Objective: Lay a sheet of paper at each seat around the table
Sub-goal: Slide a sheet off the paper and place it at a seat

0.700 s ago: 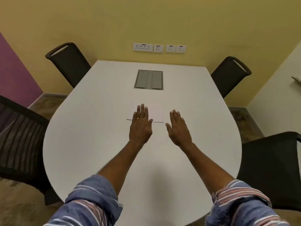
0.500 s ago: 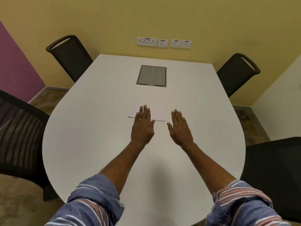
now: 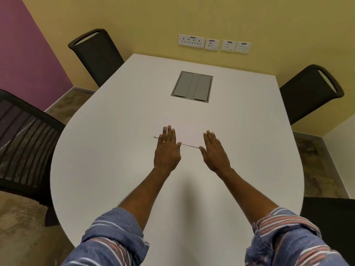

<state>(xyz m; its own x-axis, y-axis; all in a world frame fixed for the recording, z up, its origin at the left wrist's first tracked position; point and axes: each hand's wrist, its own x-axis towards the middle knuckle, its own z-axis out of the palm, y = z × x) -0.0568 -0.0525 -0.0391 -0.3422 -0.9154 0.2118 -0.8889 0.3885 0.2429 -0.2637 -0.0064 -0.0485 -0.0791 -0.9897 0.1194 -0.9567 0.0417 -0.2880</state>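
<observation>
A small stack of white paper [image 3: 189,133] lies in the middle of the white table [image 3: 115,131]. My left hand [image 3: 167,149] rests flat with straight fingers on the stack's left part. My right hand [image 3: 214,151] lies flat just at the stack's right edge, its thumb at the near right corner. Neither hand grips anything. The stack's near edge shows as a thin dark line between my hands.
A grey cable hatch [image 3: 192,86] is set into the table beyond the paper. Black chairs stand at far left [image 3: 97,54], far right [image 3: 311,91], near left [image 3: 23,143] and near right [image 3: 330,223]. Wall sockets [image 3: 214,44] sit on the yellow wall.
The view has shifted and tilted a little. My right hand has slid forward up to the stack's right edge. My left hand stays flat on the paper.
</observation>
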